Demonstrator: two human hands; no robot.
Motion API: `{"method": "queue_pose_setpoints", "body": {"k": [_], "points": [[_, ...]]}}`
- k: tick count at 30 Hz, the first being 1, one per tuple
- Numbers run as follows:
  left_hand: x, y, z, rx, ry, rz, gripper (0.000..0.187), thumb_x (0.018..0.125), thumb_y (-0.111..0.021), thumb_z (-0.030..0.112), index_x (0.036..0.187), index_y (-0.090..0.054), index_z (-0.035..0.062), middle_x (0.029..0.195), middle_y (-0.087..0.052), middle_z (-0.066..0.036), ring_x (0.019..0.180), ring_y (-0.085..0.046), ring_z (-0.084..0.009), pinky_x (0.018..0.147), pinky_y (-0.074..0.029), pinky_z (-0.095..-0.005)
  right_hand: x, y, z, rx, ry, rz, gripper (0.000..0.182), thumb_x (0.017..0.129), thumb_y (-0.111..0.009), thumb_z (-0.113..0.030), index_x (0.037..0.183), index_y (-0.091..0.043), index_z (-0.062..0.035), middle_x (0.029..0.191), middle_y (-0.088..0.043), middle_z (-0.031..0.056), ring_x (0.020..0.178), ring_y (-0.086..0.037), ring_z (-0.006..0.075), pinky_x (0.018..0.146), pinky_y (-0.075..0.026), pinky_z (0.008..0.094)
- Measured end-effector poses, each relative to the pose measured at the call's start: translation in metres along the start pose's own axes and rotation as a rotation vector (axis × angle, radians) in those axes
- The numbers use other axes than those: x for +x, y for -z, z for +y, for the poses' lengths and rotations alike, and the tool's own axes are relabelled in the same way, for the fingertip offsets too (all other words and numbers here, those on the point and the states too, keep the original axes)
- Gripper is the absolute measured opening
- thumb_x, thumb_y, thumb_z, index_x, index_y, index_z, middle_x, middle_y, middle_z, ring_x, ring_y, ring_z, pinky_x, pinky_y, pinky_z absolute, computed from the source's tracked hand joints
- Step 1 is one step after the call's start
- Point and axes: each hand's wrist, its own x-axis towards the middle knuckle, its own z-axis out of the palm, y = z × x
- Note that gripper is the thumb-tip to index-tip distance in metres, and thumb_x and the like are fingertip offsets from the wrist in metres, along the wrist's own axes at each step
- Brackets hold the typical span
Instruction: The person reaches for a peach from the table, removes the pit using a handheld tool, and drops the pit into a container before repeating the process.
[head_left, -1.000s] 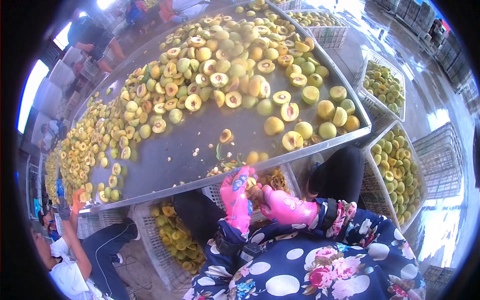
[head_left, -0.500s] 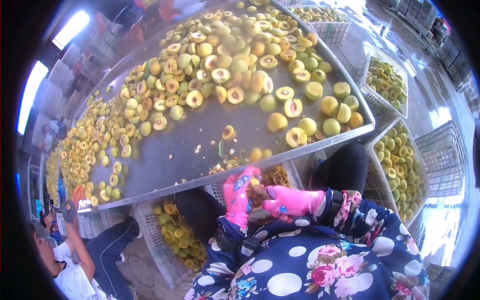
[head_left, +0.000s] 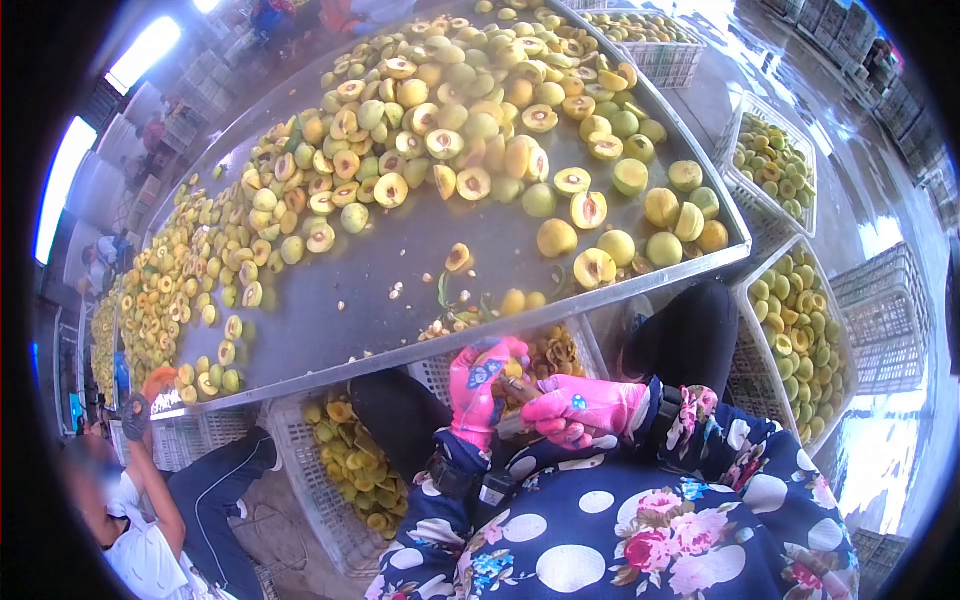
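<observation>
Both my hands wear pink patterned gloves and meet just below the front edge of a metal table [head_left: 400,280]. My left hand [head_left: 478,392] grips a yellow peach half [head_left: 513,368], mostly hidden by the fingers. My right hand [head_left: 580,408] presses against the fruit from the right, fingers curled around a small tool [head_left: 512,425] I can barely make out. Right behind my hands stands a white crate [head_left: 590,352] holding pitted peach halves. Whole and halved peaches [head_left: 450,150] cover the table.
Loose pits and scraps [head_left: 445,322] lie near the table edge. White crates of peaches stand at my right [head_left: 800,340], far right [head_left: 772,165] and lower left [head_left: 350,470]. A co-worker [head_left: 150,500] reaches up at the table's left corner. Stacked crates [head_left: 890,320] line the wet floor.
My hands stay together on the fruit and shift slightly lower right. The view has tilted a little. The co-worker's gloved hand stays at the table corner.
</observation>
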Motion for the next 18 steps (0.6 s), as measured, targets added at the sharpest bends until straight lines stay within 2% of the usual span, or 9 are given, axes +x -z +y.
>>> {"method": "queue_pose_setpoints", "body": {"k": [4, 7, 10, 13, 16, 18], "points": [[0.0, -0.001, -0.005, -0.128, -0.05, -0.013, 0.015, 0.088, -0.055, 0.011, 0.098, -0.059, 0.0005, 0.09, -0.063, -0.015, 0.072, -0.062, -0.0231, 0.058, -0.054, -0.033, 0.005, 0.002, 0.01, 0.125, 0.031, -0.07, 0.028, 0.091, -0.051, -0.027, 0.069, -0.046, -0.0111, 0.053, -0.038, -0.0062, 0.04, -0.036, 0.0037, 0.035, -0.029, 0.0183], [0.002, -0.012, -0.009, -0.219, -0.126, 0.08, 0.016, 0.088, -0.056, 0.013, 0.098, -0.06, 0.0009, 0.089, -0.063, -0.013, 0.068, -0.062, -0.0209, 0.057, -0.054, -0.0326, 0.006, -0.004, 0.009, 0.209, 0.077, -0.058, 0.023, 0.092, -0.05, -0.025, 0.075, -0.048, -0.0094, 0.054, -0.039, -0.0065, 0.04, -0.036, 0.0037, 0.034, -0.029, 0.0182], [0.007, -0.017, -0.006, -0.066, -0.12, 0.258, 0.018, 0.088, -0.056, 0.015, 0.099, -0.06, 0.0013, 0.09, -0.062, -0.011, 0.066, -0.061, -0.0184, 0.055, -0.054, -0.0307, 0.009, -0.005, 0.012, 0.264, 0.13, -0.051, 0.019, 0.092, -0.05, -0.022, 0.079, -0.049, -0.0078, 0.055, -0.039, -0.0066, 0.04, -0.036, 0.0038, 0.034, -0.029, 0.0183], [0.009, -0.019, -0.004, -0.142, -0.097, 0.336, 0.019, 0.088, -0.056, 0.016, 0.101, -0.06, 0.0016, 0.093, -0.063, -0.009, 0.063, -0.061, -0.0164, 0.054, -0.053, -0.0282, 0.013, -0.01, 0.012, 0.283, 0.148, -0.056, 0.019, 0.092, -0.05, -0.022, 0.08, -0.05, -0.0072, 0.055, -0.039, -0.0062, 0.04, -0.036, 0.0043, 0.033, -0.029, 0.019], [0.001, -0.019, 0.008, -0.18, -0.036, 0.266, 0.021, 0.088, -0.057, 0.016, 0.103, -0.06, 0.0022, 0.092, -0.063, -0.008, 0.066, -0.061, -0.0161, 0.053, -0.052, -0.0271, 0.018, -0.009, 0.013, 0.31, 0.136, -0.095, 0.017, 0.091, -0.051, -0.021, 0.082, -0.05, -0.0068, 0.055, -0.039, -0.0056, 0.039, -0.036, 0.005, 0.032, -0.029, 0.0198], [0.003, -0.023, 0.007, -0.079, -0.165, 0.376, 0.022, 0.088, -0.057, 0.018, 0.104, -0.059, 0.0031, 0.093, -0.062, -0.008, 0.072, -0.061, -0.0157, 0.055, -0.051, -0.027, 0.02, -0.008, 0.014, 0.298, 0.125, -0.107, 0.016, 0.091, -0.051, -0.021, 0.083, -0.05, -0.0067, 0.054, -0.04, -0.0052, 0.038, -0.036, 0.0058, 0.032, -0.03, 0.0202]]}}
